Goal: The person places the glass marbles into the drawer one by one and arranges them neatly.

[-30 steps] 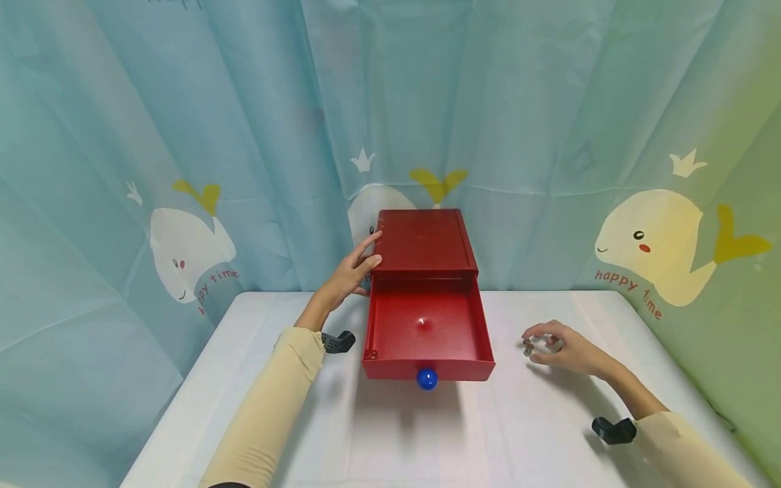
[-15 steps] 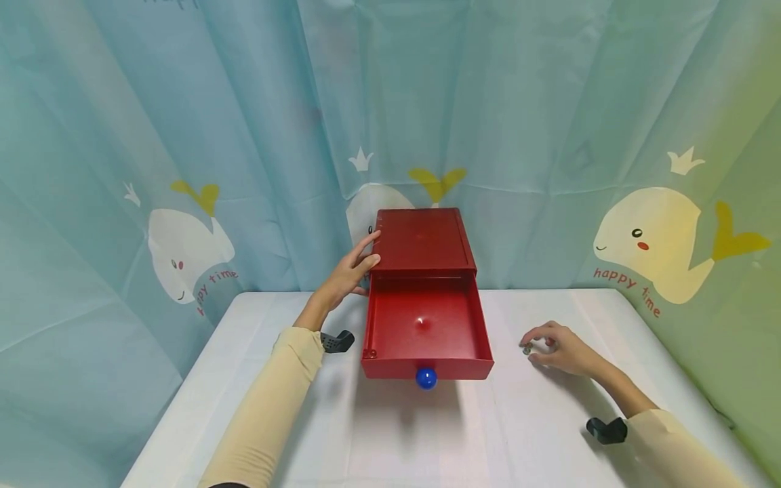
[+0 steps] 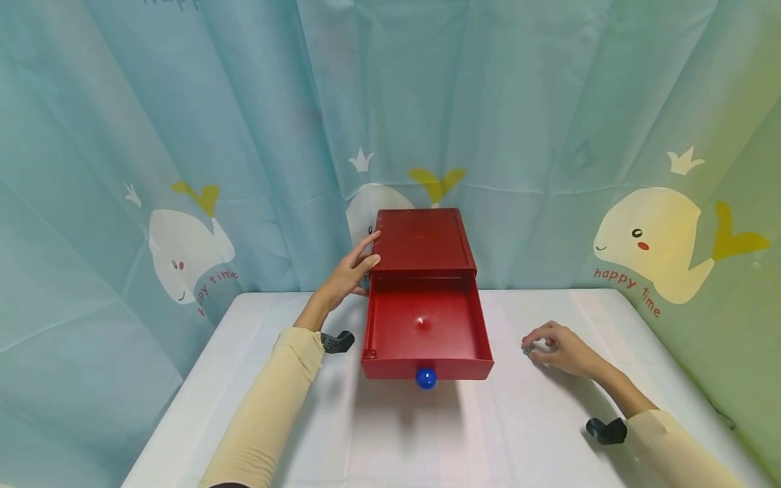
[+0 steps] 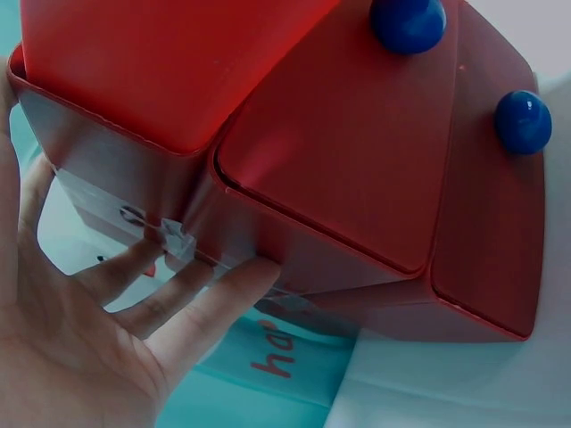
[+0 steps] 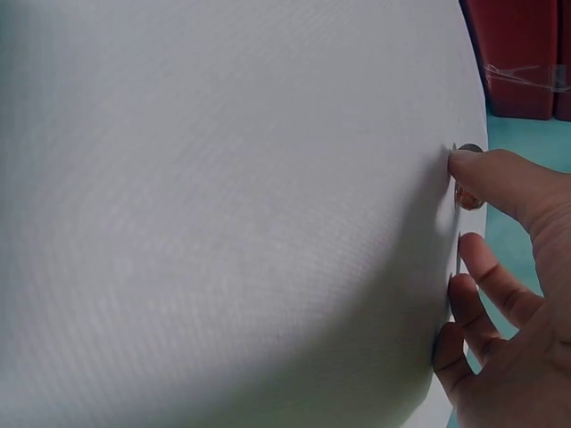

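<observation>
My left hand lies flat against the left side of the red box, fingers straight and spread along its wall, thumb up near the top edge. It presses the box and curls round nothing. From the left wrist view the palm sits low beside the box, with the fingertips touching the dark red wall just under the drawer.

The drawer stands pulled well out of the box toward me, and I can see its red floor with a bright spot of light on it. A blue knob sits at the middle of the drawer's front. The left wrist view shows two blue knobs, one on each of two fronts.

My right hand rests on the white table, well to the right of the drawer. Its fingers are curled down, and the thumb and forefinger close on a small, round, metallic thing lying on the tabletop. In the right wrist view the fingertip covers most of the thing; it may be a coin, but it is too small and too hidden for me to be sure. The other fingers are bent, their tips touching the table.

Behind the table hangs a pale blue curtain printed with whales.
</observation>
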### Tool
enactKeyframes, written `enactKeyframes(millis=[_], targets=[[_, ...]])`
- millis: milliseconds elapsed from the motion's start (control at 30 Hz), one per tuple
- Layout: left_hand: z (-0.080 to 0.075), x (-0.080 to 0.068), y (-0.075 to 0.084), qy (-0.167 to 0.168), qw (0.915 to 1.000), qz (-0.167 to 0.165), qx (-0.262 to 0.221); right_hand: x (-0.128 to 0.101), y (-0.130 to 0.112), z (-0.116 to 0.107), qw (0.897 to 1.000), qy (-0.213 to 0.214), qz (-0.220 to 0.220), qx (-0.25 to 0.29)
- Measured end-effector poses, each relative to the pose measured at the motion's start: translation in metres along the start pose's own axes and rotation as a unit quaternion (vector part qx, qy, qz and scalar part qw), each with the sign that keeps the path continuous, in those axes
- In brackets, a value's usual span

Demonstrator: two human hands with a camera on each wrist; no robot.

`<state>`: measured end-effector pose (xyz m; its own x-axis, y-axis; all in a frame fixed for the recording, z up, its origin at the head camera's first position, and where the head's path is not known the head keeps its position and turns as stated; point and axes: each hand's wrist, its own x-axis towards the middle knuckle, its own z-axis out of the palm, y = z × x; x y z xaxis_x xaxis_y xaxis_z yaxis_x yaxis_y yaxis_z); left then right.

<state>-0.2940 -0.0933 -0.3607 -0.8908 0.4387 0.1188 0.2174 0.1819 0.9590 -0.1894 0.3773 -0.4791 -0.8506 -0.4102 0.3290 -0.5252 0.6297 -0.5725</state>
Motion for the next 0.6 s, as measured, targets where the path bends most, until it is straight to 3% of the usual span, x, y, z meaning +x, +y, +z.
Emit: enactKeyframes(millis=[333, 600], targets=[[-0.0008, 0.0003, -0.0016, -0.004, 1.0, 0.003, 0.0, 0.0006, 0.0003, -0.0014, 1.0, -0.009, 0.02, -0.017], [-0.0005, -0.0004, -0.0009, -0.004, 1.0, 0.005, 0.001, 0.0005, 0.0023, 0.0004, 1.0, 0.002, -0.001, -0.014]])
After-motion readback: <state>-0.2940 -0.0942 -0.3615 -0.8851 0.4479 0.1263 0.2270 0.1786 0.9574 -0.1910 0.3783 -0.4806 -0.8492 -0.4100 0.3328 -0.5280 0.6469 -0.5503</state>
